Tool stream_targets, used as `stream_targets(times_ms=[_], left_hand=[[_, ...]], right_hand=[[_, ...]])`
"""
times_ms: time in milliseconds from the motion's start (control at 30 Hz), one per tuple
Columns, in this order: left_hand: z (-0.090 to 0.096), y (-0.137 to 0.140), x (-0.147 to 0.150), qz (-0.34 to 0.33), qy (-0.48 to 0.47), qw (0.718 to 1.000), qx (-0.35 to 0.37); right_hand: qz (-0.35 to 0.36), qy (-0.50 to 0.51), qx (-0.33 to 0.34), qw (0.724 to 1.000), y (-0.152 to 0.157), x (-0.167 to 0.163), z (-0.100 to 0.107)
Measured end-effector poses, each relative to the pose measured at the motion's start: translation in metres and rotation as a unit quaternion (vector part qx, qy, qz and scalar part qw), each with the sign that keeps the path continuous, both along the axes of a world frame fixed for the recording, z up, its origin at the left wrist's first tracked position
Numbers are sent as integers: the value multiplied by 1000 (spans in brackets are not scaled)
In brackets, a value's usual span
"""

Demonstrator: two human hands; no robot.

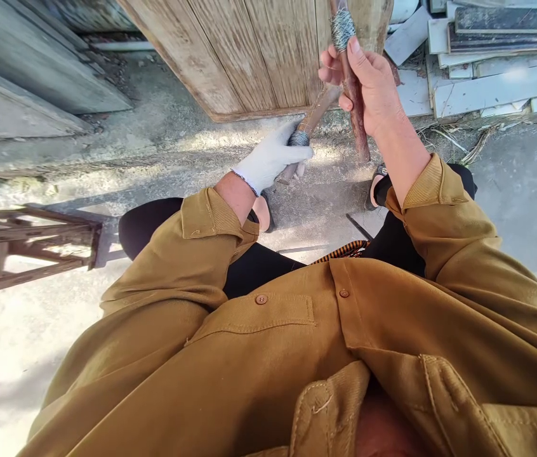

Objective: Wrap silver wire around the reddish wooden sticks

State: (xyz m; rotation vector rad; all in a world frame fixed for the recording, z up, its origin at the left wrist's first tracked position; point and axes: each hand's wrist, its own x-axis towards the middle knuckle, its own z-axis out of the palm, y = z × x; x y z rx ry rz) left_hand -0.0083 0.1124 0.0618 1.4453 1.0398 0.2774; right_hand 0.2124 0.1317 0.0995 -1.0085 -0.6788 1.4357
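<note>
From the head camera, the landmark is the weathered wooden panel [259,57], its top running out of the picture. Just below its lower edge comes the left hand [268,155], gloved in white, fingers closed around a wire-bound tool [316,117]! Thumb across the grip, some fingertips tucked out of sight; the tool's far end angles up over the panel's lower right corner, pale and blurred, so its shape there is hard to call.

And at the panel's right side, here's the right hand [376,89], bare, curled loosely around a brown stick [355,101], thumb laid along it, the other fingers partly hidden behind. The wire wrap [343,30] lies over the panel; above it the stick is cut off by the frame, while its lower end hangs below the panel.

Right of the panel, stacked boards [492,86] run out of shot. Well below and left of it, a wooden frame [25,244] is cropped too. Below the panel, a striped cord [342,252] half disappears behind the shirt [268,355].
</note>
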Motion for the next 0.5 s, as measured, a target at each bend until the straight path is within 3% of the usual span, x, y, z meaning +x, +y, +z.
stream_targets(times_ms=[200, 500], left_hand=[[-4, 1, -1, 15, 2, 999, 44], [-30, 8, 0, 22, 5, 986, 167]], right_hand=[[-9, 35, 46, 998, -11, 11, 0], [72, -31, 118, 990, -12, -2, 7]])
